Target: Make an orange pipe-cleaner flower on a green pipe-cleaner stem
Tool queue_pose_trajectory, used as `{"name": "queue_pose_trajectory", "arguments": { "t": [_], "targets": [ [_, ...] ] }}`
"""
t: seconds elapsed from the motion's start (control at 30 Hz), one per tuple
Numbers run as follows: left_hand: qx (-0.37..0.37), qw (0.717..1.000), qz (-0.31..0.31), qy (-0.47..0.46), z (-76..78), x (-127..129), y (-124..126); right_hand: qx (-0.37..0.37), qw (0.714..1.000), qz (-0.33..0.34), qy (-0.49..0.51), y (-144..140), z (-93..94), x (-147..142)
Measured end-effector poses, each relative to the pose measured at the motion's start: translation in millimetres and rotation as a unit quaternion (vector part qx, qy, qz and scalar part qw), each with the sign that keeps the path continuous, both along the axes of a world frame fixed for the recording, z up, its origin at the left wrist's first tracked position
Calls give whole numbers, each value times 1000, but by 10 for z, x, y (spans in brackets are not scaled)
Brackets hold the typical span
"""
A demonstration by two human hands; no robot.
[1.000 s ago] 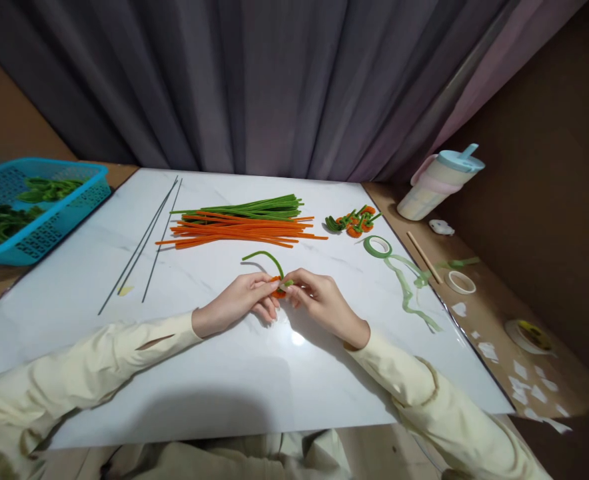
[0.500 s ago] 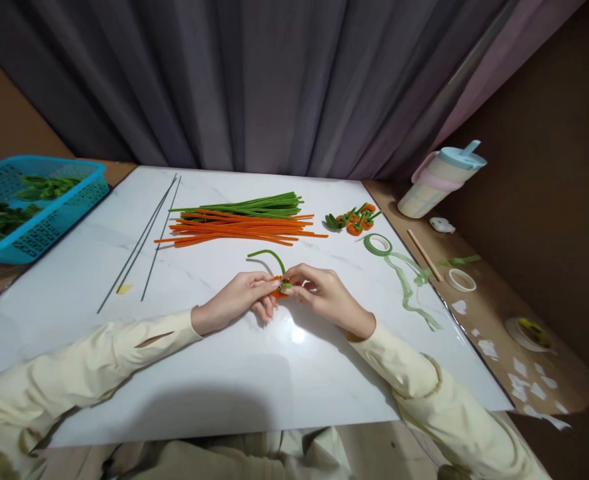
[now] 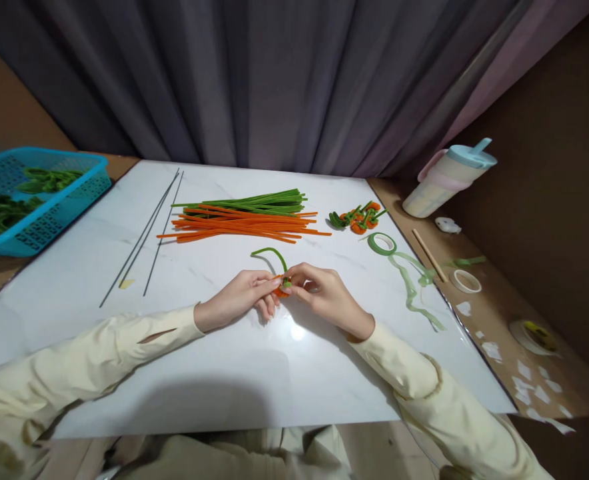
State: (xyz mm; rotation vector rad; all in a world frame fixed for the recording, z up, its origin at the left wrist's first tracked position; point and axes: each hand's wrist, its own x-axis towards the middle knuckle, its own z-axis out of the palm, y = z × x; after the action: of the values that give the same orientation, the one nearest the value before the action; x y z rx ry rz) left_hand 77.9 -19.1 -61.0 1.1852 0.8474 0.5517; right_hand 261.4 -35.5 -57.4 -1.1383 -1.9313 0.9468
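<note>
In the head view, yellow and dark marks on a roll at far right are too blurred to read. The person holds a small fuzzy flower low over the white table, in front of the orange pipe cleaners. It is a ridged orange round with green at its middle, and a thin green stem arches up and away leftward. The left hand grips its orange side between thumb and fingers; the right hand pinches the green part.
</note>
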Motion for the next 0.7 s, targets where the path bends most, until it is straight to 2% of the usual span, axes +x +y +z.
{"name": "queue_pose_trajectory", "arguments": {
  "t": [0.23, 0.33, 0.53, 0.7],
  "targets": [
    [32, 999, -13, 22, -32, -7, -12, -30, 999, -23, 32, 4, -65, -28],
    [40, 999, -20, 30, -41, -5, -19, -51, 998, -12, 47, 7, -76, -23],
    [-6, 1000, -7, -1, -45, -5, 4, -69, 996, -2, 64, 0, -18, 2],
    [-14, 1000, 2, -11, -29, -4, 5, -66, 996, 3, 65, -5, 10, 14]
  ]
}}
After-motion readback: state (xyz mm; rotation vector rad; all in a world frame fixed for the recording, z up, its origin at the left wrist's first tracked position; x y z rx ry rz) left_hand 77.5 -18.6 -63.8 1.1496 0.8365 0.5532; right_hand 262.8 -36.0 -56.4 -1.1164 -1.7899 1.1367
